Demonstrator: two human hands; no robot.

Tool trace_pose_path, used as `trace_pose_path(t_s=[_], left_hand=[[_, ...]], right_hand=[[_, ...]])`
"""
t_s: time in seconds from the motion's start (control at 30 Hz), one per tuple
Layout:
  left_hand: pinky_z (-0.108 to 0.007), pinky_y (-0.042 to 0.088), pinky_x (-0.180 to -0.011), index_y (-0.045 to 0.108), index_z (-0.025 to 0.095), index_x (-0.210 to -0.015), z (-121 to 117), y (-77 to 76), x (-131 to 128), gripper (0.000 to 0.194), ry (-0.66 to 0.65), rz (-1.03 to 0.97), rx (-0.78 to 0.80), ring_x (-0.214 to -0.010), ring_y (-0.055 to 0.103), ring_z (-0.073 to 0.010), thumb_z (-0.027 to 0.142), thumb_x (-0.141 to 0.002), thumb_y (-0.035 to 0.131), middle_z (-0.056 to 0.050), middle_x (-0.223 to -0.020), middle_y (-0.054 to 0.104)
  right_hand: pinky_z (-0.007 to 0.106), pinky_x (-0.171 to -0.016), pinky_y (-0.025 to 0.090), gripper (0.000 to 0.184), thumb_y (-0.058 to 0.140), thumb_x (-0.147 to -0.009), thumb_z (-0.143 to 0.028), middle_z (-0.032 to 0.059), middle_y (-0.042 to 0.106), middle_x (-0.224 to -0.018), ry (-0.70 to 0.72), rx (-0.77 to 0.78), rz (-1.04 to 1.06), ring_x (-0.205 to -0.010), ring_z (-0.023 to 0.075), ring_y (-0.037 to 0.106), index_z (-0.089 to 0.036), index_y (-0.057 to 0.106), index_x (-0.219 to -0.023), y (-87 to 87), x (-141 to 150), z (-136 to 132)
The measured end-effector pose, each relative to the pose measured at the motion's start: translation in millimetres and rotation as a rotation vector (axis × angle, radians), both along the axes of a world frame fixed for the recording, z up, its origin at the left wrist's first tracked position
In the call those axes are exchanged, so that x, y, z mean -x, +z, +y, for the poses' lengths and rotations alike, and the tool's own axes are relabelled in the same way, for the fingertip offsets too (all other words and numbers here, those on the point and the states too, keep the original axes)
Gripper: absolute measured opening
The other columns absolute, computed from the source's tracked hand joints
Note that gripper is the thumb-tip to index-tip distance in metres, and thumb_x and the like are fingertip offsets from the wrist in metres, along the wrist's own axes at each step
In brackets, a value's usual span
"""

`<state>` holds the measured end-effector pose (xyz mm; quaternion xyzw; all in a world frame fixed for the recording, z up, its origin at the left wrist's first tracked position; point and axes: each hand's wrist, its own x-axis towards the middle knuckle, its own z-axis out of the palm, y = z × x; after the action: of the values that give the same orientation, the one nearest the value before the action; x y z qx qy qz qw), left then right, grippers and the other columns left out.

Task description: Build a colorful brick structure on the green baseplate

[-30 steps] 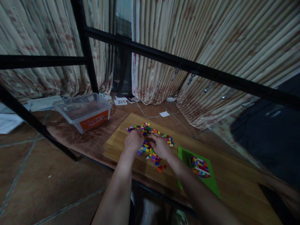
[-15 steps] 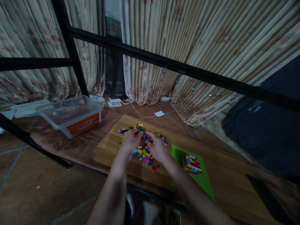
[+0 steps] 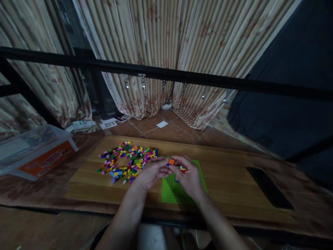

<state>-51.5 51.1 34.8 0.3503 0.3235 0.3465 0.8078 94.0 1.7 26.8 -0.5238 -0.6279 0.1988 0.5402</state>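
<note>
Head view: an orange brick [image 3: 171, 161] sits in the right hand's [image 3: 189, 174] pinch, over the green baseplate's [image 3: 172, 191] far part, likely for steadiness; the left hand's [image 3: 153, 171] fingertips adjoin it, grip unclear. Loose bricks [image 3: 138, 161] spread left on the table [image 3: 223, 173], seemingly for easy picking.

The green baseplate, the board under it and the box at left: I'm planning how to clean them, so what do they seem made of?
Green baseplate: probably molded plastic, matte-looking; rows of small studs suggest it. Board: wood or wood-look laminate, smooth-looking with low sheen; grain lines show, the core doesn't. Box: likely plastic, clear and smooth-looking; its walls look see-through.
</note>
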Motion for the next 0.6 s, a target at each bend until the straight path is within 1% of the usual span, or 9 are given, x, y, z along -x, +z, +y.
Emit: trace_pose_path(t_s=[0.1, 0.2, 0.33, 0.47, 0.6], left_hand=[[-0.017, 0.047, -0.051, 0.065, 0.011, -0.079, -3.7, -1.7, -13.5, 0.026, 0.025, 0.008, 0.006, -0.057, 0.063, -0.0101, 0.03, -0.067, 0.078, -0.004, -0.069, 0.068], [-0.016, 0.046, -0.05, 0.065, 0.011, -0.078, -3.7, -4.2, -23.0, 0.027, 0.06, 0.038, -0.007, -0.057, 0.063, -0.0096, 0.032, -0.068, 0.078, -0.004, -0.068, 0.068], [-0.017, 0.047, -0.053, 0.067, 0.011, -0.08, -1.4, -8.3, -32.6, 0.028, 0.043, 0.063, -0.017, -0.06, 0.063, -0.0099, 0.035, -0.07, 0.077, -0.004, -0.07, 0.068], [-0.018, 0.048, -0.056, 0.069, 0.011, -0.078, 0.2, -9.7, -39.7, 0.028, 0.056, 0.05, 0.011, -0.059, 0.061, -0.0089, 0.033, -0.065, 0.081, -0.002, -0.067, 0.066], [-0.016, 0.047, -0.054, 0.07, 0.01, -0.076, 1.8, -8.6, -43.8, 0.028, 0.049, 0.044, 0.053, -0.056, 0.059, -0.0069, 0.03, -0.063, 0.083, -0.001, -0.064, 0.065]], right_hand=[[0.028, -0.071, 0.05, 0.02, 0.067, -0.08, -0.026, 0.0011, 0.062, -0.086, 0.025, -0.011, 0.051, -0.078, 0.0145, 0.06, -0.025, 0.067, -0.101, -5.8, -13.5, 1.5], [0.027, -0.07, 0.05, 0.015, 0.065, -0.082, -0.025, 0.002, 0.062, -0.09, 0.063, 0.0, 0.074, -0.077, 0.0139, 0.06, -0.024, 0.068, -0.097, -9.6, -23.8, 5.0], [0.027, -0.07, 0.05, 0.011, 0.064, -0.083, -0.026, 0.0027, 0.062, -0.092, 0.099, 0.015, 0.056, -0.077, 0.0144, 0.061, -0.025, 0.069, -0.093, -12.3, -36.9, 9.3], [0.028, -0.07, 0.051, 0.011, 0.063, -0.084, -0.026, 0.003, 0.063, -0.091, 0.109, 0.008, 0.052, -0.077, 0.0148, 0.061, -0.026, 0.07, -0.092, -12.2, -46.5, 10.8], [0.028, -0.073, 0.051, 0.011, 0.062, -0.085, -0.025, 0.0035, 0.064, -0.095, 0.127, -0.015, 0.062, -0.083, 0.0156, 0.062, -0.025, 0.069, -0.093, -11.1, -50.7, 8.5]])
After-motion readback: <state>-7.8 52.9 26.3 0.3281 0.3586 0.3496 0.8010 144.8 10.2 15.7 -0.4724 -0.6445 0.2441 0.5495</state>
